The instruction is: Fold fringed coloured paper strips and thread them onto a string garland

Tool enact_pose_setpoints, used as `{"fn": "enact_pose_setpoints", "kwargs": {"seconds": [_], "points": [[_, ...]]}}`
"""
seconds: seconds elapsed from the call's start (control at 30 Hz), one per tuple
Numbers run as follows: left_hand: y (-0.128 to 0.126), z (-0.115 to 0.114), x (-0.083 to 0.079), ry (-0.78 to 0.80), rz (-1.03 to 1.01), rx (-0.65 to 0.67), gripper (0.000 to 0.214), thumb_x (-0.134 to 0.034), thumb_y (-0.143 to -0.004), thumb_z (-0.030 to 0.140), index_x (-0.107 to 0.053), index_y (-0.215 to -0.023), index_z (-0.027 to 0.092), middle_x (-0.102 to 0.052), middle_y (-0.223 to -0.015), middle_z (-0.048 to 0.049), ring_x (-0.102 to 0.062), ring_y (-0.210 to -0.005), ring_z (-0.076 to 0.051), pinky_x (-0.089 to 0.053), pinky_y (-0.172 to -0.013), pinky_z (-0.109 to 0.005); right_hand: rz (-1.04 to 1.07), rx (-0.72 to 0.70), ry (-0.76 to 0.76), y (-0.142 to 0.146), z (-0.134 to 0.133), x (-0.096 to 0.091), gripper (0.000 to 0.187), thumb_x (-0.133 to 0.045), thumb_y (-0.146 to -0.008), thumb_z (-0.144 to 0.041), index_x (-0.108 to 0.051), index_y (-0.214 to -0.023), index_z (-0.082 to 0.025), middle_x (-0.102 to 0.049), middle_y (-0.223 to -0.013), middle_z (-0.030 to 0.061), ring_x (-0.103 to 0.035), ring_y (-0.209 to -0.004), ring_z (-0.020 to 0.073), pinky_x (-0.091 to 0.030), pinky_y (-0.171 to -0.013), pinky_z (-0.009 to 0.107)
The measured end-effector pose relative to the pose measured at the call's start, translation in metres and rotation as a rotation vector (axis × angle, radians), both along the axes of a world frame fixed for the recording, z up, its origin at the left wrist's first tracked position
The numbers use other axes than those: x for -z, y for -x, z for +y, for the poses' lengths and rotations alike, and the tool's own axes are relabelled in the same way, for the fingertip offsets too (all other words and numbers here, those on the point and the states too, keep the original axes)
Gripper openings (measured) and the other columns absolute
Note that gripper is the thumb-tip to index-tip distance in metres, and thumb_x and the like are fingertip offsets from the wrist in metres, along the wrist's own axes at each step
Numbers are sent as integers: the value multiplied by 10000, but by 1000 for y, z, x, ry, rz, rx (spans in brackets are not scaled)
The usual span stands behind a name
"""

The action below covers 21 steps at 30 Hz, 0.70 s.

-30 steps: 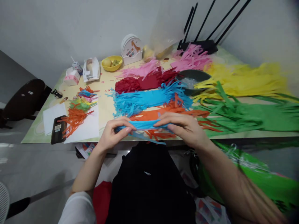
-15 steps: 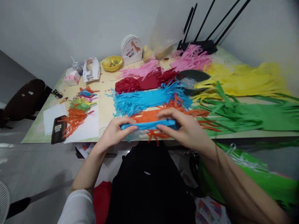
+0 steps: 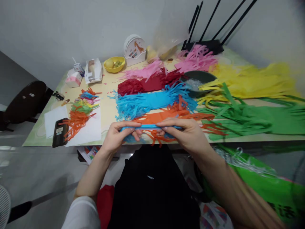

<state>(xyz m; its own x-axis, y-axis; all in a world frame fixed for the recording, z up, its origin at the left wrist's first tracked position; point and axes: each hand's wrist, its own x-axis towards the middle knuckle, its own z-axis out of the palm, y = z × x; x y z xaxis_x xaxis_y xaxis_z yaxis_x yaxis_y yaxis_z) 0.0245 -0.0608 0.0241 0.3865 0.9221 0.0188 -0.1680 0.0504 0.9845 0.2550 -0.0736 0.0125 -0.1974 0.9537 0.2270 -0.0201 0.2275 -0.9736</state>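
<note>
A narrow rolled strip of blue tissue paper [image 3: 148,126] stretches level between my hands, just above the table's front edge. My left hand [image 3: 116,135] pinches its left end between thumb and fingers. The right end is gripped by my right hand [image 3: 184,131], thumb below and forefinger along the top. Blue fringe hangs partly hidden under both hands. Right behind the roll lies a fringed orange tissue paper sheet [image 3: 156,117]. Beyond it are a fringed blue sheet [image 3: 152,101] and a dark red one [image 3: 152,83].
Green fringed paper [image 3: 281,119] and yellow fringed paper [image 3: 257,82] cover the right side, beside a dark bowl [image 3: 200,76]. Pink fringed paper [image 3: 197,62] lies at the back near a black router [image 3: 215,47]. On the left are a phone [image 3: 59,132] and small orange tassels [image 3: 78,122].
The blue strip looks narrower now, rolled tighter. My right hand's fingers have curled in under it, and both hands have come slightly closer together along the roll.
</note>
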Motion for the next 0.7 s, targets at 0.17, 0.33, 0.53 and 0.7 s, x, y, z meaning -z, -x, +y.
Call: {"fn": "enact_pose_setpoints", "kwargs": {"seconds": [0.17, 0.33, 0.53, 0.7], "points": [[1, 0, 4, -44, 6, -19, 132, -695, -805, 268, -751, -820, 149, -726, -682, -53, -698, -666, -181, -553, -737, -320, 35, -34, -39, 0, 3, 2, 155, -647, -841, -298, -757, -811, -192, -721, -750, 44, -684, -675, 154, -559, -642, 265], [1, -3, -2, -189, 237, -39, 220, -677, -830, 349, -643, -738, 153, -699, -666, -37, -669, -670, -160, -522, -691, -271, -185, -2, -141, 0, -2, -6, 189, -613, -871, -327, -694, -768, -191, -707, -764, 50, -659, -701, 166, -523, -643, 265], [-2, -5, -8, -378, 549, -133, 194, -661, -846, 316, -652, -995, 193, -712, -791, -20, -664, -686, -152, -493, -691, -256, -514, 193, -292, 0, -7, -7, 162, -609, -879, -269, -665, -1017, -205, -734, -972, 61, -690, -859, 212, -519, -740, 299], [-2, -5, -10, -367, 574, -109, 137, -648, -856, 314, -648, -822, 181, -741, -821, -47, -690, -785, -181, -500, -751, -274, -522, 181, -217, 1, -10, -11, 92, -618, -870, -282, -652, -850, -199, -731, -830, 49, -689, -739, 189, -520, -665, 280]]}}
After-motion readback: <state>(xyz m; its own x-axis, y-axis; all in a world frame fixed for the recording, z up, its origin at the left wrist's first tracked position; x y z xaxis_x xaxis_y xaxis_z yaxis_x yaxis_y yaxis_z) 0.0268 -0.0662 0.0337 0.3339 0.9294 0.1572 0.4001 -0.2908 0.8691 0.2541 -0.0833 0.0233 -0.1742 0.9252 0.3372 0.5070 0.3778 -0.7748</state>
